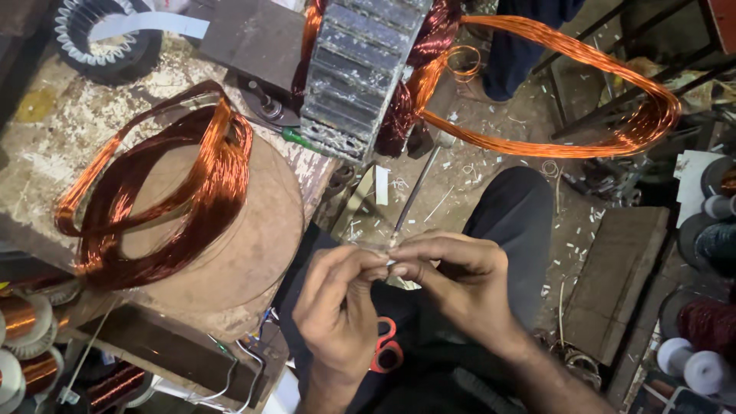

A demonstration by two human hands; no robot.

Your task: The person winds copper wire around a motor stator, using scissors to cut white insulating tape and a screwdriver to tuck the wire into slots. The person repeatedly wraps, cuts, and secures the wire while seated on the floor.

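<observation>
My left hand [337, 310] and my right hand [460, 280] meet over my lap, fingertips pinched together on a small pale strip [381, 249] of paper or film. A thin metal rod [418, 188] slants up from just above the fingertips toward a grey laminated motor stator [360, 65] with copper windings. A long loop of copper wire [583, 92] hangs from the stator to the right. Red-handled scissors [386, 349] lie on my lap under the left hand.
A loose coil of copper wire [176, 192] rests on a round brown board [261, 238] on the dusty bench at left. Another stator ring [107, 38] sits top left. Wire spools [27, 337] stand bottom left, thread spools [698, 360] bottom right, a wooden plank [621, 268] on the littered floor.
</observation>
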